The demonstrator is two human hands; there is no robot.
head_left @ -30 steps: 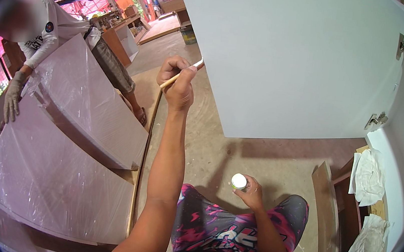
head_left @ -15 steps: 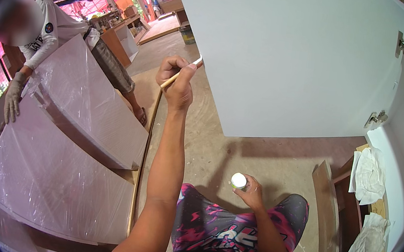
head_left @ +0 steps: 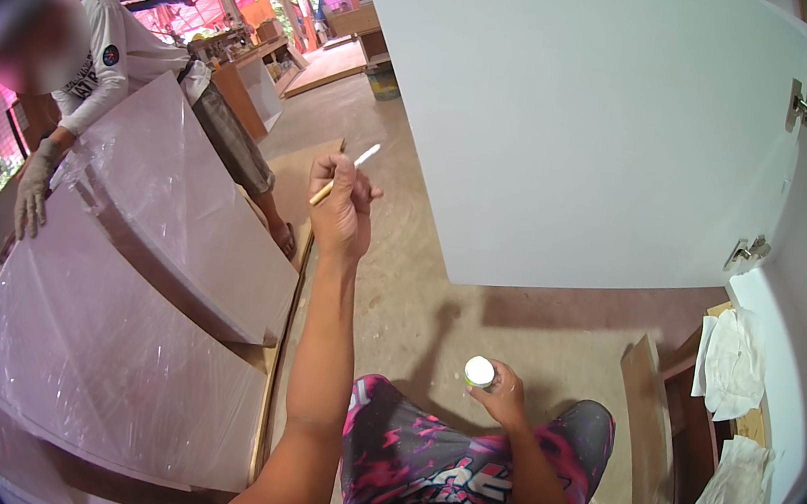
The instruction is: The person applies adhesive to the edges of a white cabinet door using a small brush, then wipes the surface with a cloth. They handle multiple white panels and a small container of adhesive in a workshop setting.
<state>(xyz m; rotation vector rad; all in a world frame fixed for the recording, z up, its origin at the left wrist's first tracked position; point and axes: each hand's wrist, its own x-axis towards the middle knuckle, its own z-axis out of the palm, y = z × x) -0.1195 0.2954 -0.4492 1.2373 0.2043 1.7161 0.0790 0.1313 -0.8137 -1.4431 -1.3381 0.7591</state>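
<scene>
My left hand is raised in front of me, closed around a thin paintbrush with a pale wooden handle. The brush tip is white and points up and to the right, apart from the white door panel. Low over my knees, my right hand grips a small jar from its right side. White fills the round top of the jar; whether that is paint or a lid I cannot tell.
Metal hinges join the panel to a white cabinet at right. Crumpled white cloths lie on a wooden frame below. At left, a person in a glove leans over plastic-wrapped panels.
My left hand has drawn the brush away from the panel's left edge and a little toward me. The right hand with the jar has barely moved. The view has shifted slightly.
</scene>
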